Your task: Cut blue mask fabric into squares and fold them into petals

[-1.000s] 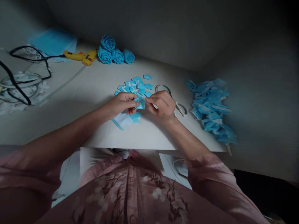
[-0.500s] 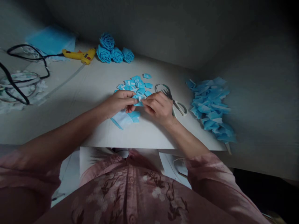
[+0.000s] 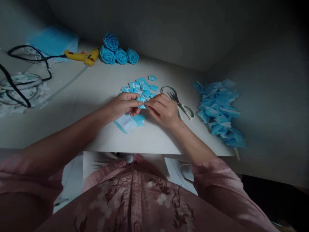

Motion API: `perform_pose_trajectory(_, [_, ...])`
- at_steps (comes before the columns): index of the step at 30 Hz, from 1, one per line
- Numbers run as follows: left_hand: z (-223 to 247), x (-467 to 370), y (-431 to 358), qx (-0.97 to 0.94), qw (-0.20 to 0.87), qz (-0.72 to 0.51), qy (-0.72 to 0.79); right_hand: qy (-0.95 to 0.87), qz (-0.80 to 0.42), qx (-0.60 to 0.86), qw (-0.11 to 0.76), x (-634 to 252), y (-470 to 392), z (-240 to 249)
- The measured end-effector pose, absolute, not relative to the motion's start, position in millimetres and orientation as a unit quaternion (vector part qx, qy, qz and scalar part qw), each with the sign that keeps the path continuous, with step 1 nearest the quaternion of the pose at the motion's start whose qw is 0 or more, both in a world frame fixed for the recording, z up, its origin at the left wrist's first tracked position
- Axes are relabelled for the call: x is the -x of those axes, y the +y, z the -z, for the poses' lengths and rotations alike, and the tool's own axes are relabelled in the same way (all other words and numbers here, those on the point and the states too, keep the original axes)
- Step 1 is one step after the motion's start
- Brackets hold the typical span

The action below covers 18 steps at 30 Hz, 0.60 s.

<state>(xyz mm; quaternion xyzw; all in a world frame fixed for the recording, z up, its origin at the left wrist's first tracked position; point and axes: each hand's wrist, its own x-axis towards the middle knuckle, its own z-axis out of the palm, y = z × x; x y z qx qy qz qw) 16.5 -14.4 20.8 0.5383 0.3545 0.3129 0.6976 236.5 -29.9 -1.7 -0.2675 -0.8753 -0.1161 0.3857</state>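
Note:
Between my two hands is a small blue petal-shaped piece [image 3: 142, 101] of thin fabric or paper, with a white patch on it. My left hand [image 3: 126, 103] pinches its left side between thumb and fingers. On its right edge, the fingertips of my right hand [image 3: 164, 109] are pressed together. Just beyond lies a loose pile of similar blue pieces [image 3: 142, 84], some with white strips. Below my hands a larger white and blue sheet scrap [image 3: 129, 123] rests on the table. Scissors [image 3: 180, 103] lie right behind my right hand, partly covered by it.
Several blue fabric roses [image 3: 120, 56] stand at the back beside a yellow glue gun [image 3: 83, 57] with a black cord. Blue sheets [image 3: 53, 40] lie back left, near tape rolls [image 3: 21, 80] and white scraps. A heap of blue scraps [image 3: 218, 109] fills the table's right edge.
My right fingertips have shifted slightly left across the blue piece, closer to my left thumb. My left hand keeps its grip.

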Motion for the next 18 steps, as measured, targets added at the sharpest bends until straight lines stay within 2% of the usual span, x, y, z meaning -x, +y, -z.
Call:
perform_pose_trajectory(3, [-19,-15,-11,-0.547,0.684,-0.318,0.364,-0.889,0.079,0.267,0.364,-239,-31,-3])
perform_pose_trajectory(6, [-18,-15,-10,-0.575,0.654,-0.316,0.376,-0.862,-0.001,0.308,0.403,-241,-32,-9])
perform_pose_trajectory(9, [-18,-16,-11,-0.624,0.608,-0.3,0.389,-0.802,-0.138,0.369,0.448,-242,-32,-12])
perform_pose_trajectory(13, [-17,-17,-13,-0.681,0.551,-0.283,0.391,-0.787,-0.316,0.343,0.404,-237,-30,-7])
perform_pose_trajectory(18, [-15,-16,-13,-0.72,0.498,-0.29,0.386,-0.788,-0.352,0.331,0.382,-231,-28,1])
